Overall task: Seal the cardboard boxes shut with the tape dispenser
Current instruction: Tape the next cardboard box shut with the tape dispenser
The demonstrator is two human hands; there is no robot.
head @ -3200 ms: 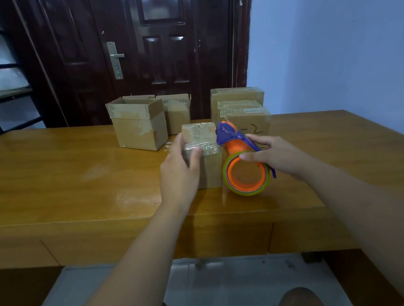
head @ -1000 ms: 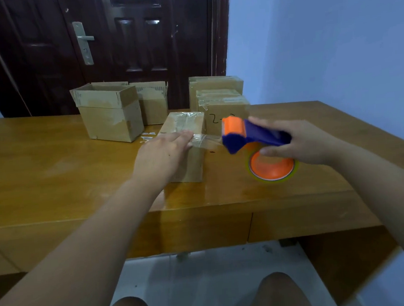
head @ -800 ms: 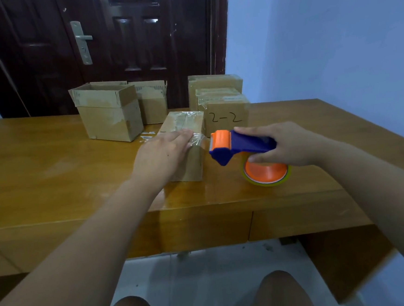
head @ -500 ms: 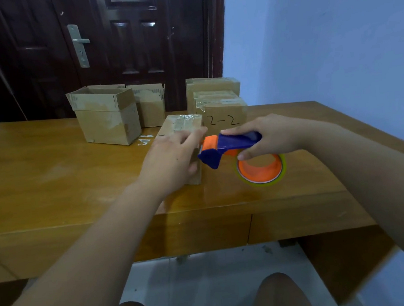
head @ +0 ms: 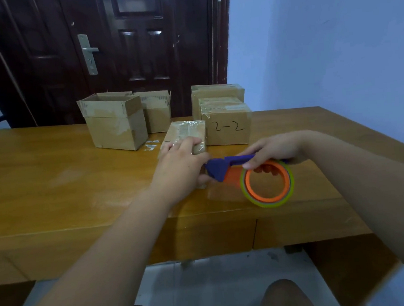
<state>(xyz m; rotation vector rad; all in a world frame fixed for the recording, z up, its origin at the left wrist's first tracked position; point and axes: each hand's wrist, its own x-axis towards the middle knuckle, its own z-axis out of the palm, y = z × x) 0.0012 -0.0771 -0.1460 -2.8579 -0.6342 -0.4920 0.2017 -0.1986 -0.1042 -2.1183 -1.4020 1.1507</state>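
Note:
A small cardboard box (head: 186, 131) with clear tape over its top lies near the middle of the wooden table (head: 53, 183). My left hand (head: 181, 169) grips its near end, fingers over the top and thumb down the front. My right hand (head: 273, 148) holds the blue and orange tape dispenser (head: 248, 175) by its handle. The dispenser's blue head sits against the box's near right corner, next to my left thumb. Its orange roll ring hangs just above the table.
Behind stand an open-flapped box (head: 115, 122), a second open box (head: 156, 110), a taped box marked 2-2 (head: 226, 124) and a taller box (head: 215, 91) behind that. Tape scraps (head: 150, 144) lie on the table. A dark door is at the back.
My right hand brought the dispenser left and down, from the box's right side to its near corner. My left hand slid toward the box's near end.

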